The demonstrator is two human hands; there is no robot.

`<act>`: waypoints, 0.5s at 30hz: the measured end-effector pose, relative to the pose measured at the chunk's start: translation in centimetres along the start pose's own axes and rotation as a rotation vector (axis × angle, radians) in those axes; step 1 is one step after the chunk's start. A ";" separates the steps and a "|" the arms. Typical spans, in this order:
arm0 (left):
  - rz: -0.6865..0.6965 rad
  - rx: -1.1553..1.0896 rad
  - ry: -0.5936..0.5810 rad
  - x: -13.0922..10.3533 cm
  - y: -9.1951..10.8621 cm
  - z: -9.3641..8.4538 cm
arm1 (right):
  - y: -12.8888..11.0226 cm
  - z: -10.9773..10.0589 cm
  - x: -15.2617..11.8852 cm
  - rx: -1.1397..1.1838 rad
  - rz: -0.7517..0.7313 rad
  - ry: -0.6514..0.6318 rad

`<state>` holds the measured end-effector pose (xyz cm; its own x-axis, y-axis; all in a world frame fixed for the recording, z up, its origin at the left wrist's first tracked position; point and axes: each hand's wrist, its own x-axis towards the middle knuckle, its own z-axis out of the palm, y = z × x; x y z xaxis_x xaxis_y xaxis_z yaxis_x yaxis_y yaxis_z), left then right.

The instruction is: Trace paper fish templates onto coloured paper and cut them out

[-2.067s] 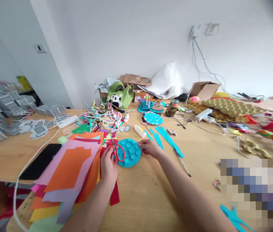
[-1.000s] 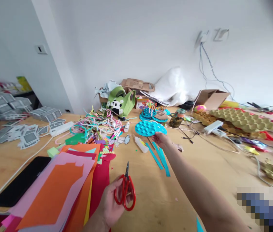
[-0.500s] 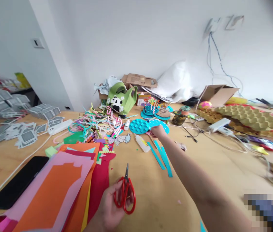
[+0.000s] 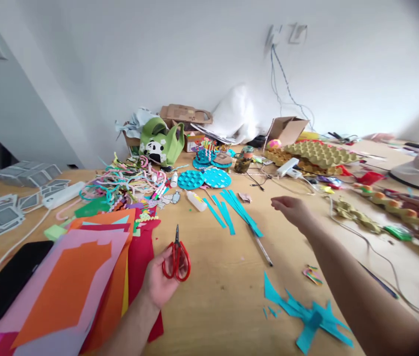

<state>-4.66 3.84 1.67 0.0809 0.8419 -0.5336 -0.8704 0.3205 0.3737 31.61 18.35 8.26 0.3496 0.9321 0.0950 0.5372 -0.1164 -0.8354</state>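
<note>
— Lying across most of the view, what is the biggest thing?
— A wooden table [image 4: 216, 296] is filling it, with a stack of coloured paper sheets [image 4: 64, 277] sitting at its left.

— And the hands?
— The left hand [image 4: 157, 282] is curling around red scissors [image 4: 176, 257], blades closed and pointing away, just beside the paper. The right hand [image 4: 294, 210] is hovering loosely spread, gripping nothing, near blue paper strips [image 4: 231, 207]. Two blue discs [image 4: 204, 179] are lying beyond them, and blue scraps [image 4: 305, 321] are sitting nearer.
</note>
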 end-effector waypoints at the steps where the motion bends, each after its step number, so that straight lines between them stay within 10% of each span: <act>1: 0.000 -0.008 -0.005 0.0 0.1 0.0 | 0.8 -0.4 -1.6 -0.061 -0.009 -0.028; 8: 0.009 -0.028 -0.058 -0.1 0.5 0.3 | 2.3 -1.8 -14.4 -0.315 -0.346 0.188; 15: 0.028 -0.044 -0.091 0.2 0.5 0.1 | 5.3 3.9 -29.2 -0.338 -0.820 0.165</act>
<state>-5.02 4.25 1.85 0.0982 0.8868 -0.4516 -0.8932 0.2786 0.3529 21.26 -8.17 -1.06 -0.1511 0.7086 0.6893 0.8540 0.4447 -0.2700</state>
